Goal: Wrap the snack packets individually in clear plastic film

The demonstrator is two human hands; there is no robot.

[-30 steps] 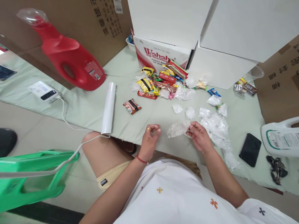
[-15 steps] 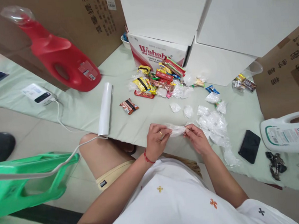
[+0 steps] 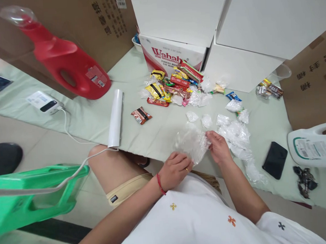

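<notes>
fingers of the right hand pinch the right edge of one piece of clear film, while those of the left hand are closed on its lower edge; the film, thin, glossy and wrinkled, is spread between the two hands above the near edge of the table. the left hand lies palm down, knuckles up, its fingers bent toward the right; the right hand, set slightly higher, points forward and inward, thumb against fingertips. just beyond the film, two small crumpled wads rest apart on the pale green cloth; to their right lies a crinkled plastic heap, its pieces too tangled to count. farther back, a snack pile of shiny foil packets, overlapping and uncountable, touches one printed carton. one brownish-red packet lies separately, left of centre. outermost are one smooth white cylinder, one red plastic bottle and one white bottle, both with loop handles, and one black phone, flat and rectangular.
</notes>
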